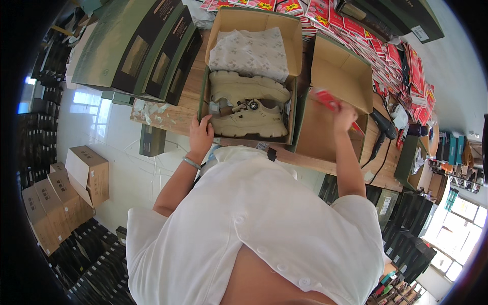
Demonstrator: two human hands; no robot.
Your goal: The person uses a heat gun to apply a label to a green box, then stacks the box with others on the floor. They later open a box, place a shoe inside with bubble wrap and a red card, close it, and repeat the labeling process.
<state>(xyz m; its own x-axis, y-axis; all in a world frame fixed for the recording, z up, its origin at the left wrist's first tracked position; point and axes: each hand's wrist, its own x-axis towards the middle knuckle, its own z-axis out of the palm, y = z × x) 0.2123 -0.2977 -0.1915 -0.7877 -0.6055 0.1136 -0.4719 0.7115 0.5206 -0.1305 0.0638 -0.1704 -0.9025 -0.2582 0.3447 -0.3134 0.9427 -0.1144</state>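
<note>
An open shoebox (pixel 247 139) on the wooden table holds a pair of beige sneakers (pixel 249 124), laid on their sides. Patterned tissue paper (pixel 251 51) is folded back against its raised lid. At the box's near left corner is my left hand (pixel 202 134), thumb inside the rim and fingers along the outer wall. My right hand (pixel 345 118) is over a second open box (pixel 317 134) to the right, closed on a red packet (pixel 327 98) that is smeared by motion. Another bit of red (pixel 358 128) shows beside that hand, by the box's right wall.
Stacked dark green shoeboxes (pixel 137 51) stand at the left of the table. A heap of red packets (pixel 366 40) spreads along the far right. A black hair dryer (pixel 382 129) with its cord lies right of the second box. Cardboard cartons (pixel 87 173) sit on the floor at left.
</note>
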